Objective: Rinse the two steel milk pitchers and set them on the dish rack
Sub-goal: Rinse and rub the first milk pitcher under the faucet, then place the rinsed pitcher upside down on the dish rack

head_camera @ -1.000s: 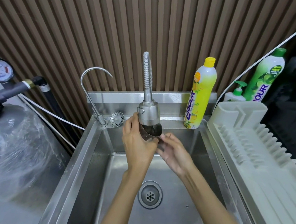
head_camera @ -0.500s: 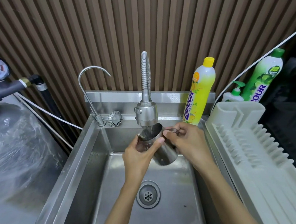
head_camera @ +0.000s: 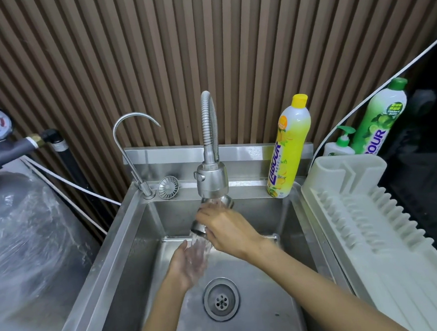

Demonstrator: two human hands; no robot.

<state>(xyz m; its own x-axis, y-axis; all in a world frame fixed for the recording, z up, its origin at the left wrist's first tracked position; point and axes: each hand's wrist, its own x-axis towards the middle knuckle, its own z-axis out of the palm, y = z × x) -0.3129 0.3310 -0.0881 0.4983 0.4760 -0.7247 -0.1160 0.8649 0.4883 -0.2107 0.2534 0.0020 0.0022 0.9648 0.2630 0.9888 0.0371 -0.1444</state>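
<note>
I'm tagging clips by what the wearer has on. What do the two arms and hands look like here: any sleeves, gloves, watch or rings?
Both arms are bare as far as the frame shows: no sleeves, no gloves, no watch or bracelet on either wrist. The right hand and the left hand are wet under running water. No ring can be made out in this frame.

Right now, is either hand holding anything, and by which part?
The right hand grips a steel milk pitcher around its body, tipped under the faucet. The left hand holds nothing, open beneath the spilling water.
</note>
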